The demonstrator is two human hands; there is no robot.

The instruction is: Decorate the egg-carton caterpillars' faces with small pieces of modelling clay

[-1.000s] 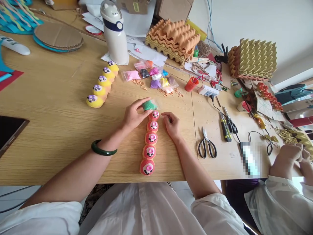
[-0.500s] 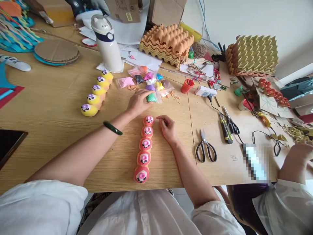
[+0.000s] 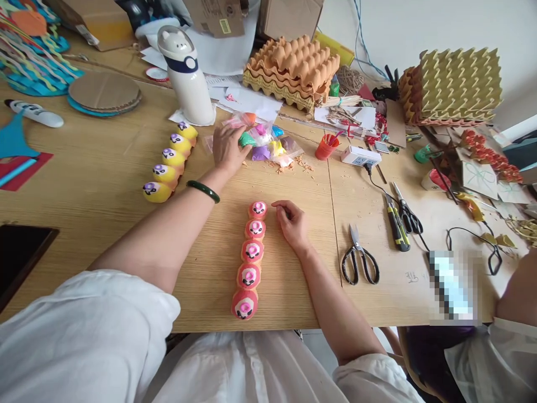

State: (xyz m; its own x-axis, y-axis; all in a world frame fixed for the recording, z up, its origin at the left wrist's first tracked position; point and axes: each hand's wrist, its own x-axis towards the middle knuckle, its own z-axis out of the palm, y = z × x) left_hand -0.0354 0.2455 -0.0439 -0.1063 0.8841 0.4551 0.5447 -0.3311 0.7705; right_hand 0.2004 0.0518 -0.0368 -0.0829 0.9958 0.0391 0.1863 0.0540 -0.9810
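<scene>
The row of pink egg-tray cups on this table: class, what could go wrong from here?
The right hand sits close beside the row of pink egg-tray cups, so a small knock might push them out of line. The green clay in the left hand is near loose wood shavings, which could stick to it.

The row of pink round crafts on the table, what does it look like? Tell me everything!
The row of five round pieces sits in a straight line on the wooden table. Each looks like a painted egg-carton cup: orange-pink, with a pale flower and black marks on top. The right hand rests just beside the top piece, not touching.
</scene>
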